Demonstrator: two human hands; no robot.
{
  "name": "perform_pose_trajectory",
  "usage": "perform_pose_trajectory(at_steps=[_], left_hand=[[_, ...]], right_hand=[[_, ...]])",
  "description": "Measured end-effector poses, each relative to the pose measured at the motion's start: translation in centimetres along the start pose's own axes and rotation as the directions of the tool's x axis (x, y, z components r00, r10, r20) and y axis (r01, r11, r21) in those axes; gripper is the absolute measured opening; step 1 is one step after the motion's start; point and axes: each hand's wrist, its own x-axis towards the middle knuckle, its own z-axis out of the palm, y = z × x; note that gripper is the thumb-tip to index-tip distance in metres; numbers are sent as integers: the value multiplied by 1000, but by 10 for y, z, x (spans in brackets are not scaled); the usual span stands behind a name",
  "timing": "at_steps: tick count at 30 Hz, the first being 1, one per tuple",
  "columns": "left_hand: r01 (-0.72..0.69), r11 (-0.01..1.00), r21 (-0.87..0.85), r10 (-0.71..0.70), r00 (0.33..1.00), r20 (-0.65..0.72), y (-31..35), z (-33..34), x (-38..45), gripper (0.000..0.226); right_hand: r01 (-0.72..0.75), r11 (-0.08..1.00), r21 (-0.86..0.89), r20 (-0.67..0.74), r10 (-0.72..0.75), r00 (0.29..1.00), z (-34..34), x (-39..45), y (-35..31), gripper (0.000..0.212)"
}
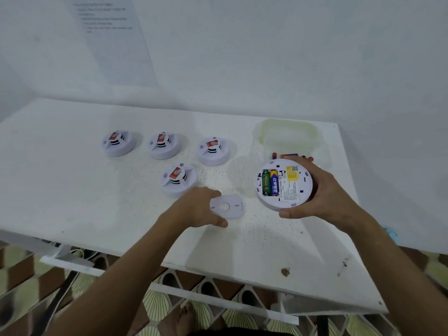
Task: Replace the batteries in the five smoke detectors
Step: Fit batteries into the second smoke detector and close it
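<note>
My right hand (324, 192) grips an upturned white smoke detector (283, 184) with its back facing me. Two batteries, one green and one blue-yellow (271, 182), sit in its open compartment. My left hand (196, 207) holds the detached round mounting plate (228, 206) flat on the white table (72, 190), thumb at its near edge. Several other smoke detectors stand face up: three in a row at the back (118, 143) (164, 145) (213, 150) and one nearer (178, 179), just beyond my left hand.
A clear plastic container (288, 139) with loose batteries (286, 155) stands behind the held detector, near the table's right edge. A printed sheet (109, 32) hangs on the wall. Tiled floor, cables and my bare foot show under the table's front edge.
</note>
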Motion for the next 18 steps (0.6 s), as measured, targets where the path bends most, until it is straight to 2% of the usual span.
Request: perform_pose_trajectory(at_steps=[5,7,9,12,14,15,18], left_hand=[[2,996,-88,-9,996,-85,-8,5,-7,46],[7,994,-112,-22,991,-132,-8,0,-15,51],[20,991,-134,-52,969,-242,-6,-17,-27,63],[-5,993,-119,-57,862,-504,-9,-52,-45,69],[-101,980,-171,-26,789,-614,-8,-72,-54,64],[-153,975,-160,21,783,-622,-7,-79,-56,64],[-252,956,-153,143,850,-507,-5,-88,-58,67]], right_hand=[[-2,1000,2,-6,2,1000,10,7,-4,100],[3,1000,0,-10,-3,1000,17,11,-7,96],[7,1000,-1,-12,-7,1000,25,17,-11,94],[3,1000,4,-8,-3,1000,39,29,-16,98],[15,1000,15,2,-15,1000,51,39,-21,97],[24,1000,19,6,-24,1000,58,44,-24,97],[54,998,38,23,-54,998,79,60,-35,96]])
